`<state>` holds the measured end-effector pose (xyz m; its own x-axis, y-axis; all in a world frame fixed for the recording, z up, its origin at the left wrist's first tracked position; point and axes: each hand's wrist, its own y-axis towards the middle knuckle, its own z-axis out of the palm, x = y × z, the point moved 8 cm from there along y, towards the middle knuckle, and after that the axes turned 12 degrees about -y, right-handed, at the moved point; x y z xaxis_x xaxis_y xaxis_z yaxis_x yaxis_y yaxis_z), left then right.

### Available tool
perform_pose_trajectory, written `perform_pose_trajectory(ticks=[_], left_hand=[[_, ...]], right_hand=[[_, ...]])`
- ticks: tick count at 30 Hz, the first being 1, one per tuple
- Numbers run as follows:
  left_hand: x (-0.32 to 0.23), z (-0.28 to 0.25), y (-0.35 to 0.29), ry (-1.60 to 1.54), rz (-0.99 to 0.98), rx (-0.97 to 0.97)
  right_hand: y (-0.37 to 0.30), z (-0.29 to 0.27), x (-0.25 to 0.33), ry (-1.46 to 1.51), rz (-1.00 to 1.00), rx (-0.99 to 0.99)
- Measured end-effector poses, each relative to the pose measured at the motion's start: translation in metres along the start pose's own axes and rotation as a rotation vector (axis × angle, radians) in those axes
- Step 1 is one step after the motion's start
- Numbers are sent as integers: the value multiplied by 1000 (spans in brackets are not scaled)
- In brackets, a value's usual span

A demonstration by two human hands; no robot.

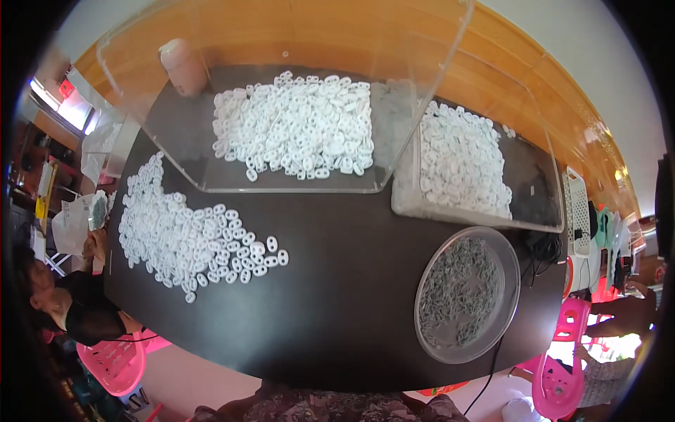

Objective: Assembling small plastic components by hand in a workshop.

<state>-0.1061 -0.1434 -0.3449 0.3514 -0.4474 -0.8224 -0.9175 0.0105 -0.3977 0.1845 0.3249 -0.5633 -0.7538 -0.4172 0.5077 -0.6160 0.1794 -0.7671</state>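
Observation:
Neither of my hands shows its fingers; only patches of skin appear beside my patterned clothing (323,406) at the lower edge. On the dark table (330,309), a loose heap of small white oval pieces with two holes (179,235) spreads over the left side. A large clear plastic bin (288,190) at the far middle holds many more such pieces. To its right, a second clear bin (450,213) contains white pieces too. At the near right lies a round clear tray (518,281) with many small grey, thin parts (460,292).
A pinkish bottle (183,67) shows at the far left through the clear bin. A black cable (485,380) hangs over the near right edge. Another person (77,299) is at the left, near a pink chair (116,362). More pink chairs (559,383) stand right.

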Motion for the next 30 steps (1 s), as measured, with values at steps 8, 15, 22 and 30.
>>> perform_pose_trajectory(ticks=[8, 15, 22, 30], left_hand=[[-17, -17, -17, 25, 39, -55], [5, -17, -66, 20, 109, -37], [21, -24, -102, -4, 183, -44], [38, -23, -130, -8, 210, -122]], right_hand=[[32, -48, 6, 53, -117, -46], [-25, -22, -95, 110, -190, -157], [-48, -34, -74, 16, -85, -234], [-88, -77, 3, -15, -150, -209]])
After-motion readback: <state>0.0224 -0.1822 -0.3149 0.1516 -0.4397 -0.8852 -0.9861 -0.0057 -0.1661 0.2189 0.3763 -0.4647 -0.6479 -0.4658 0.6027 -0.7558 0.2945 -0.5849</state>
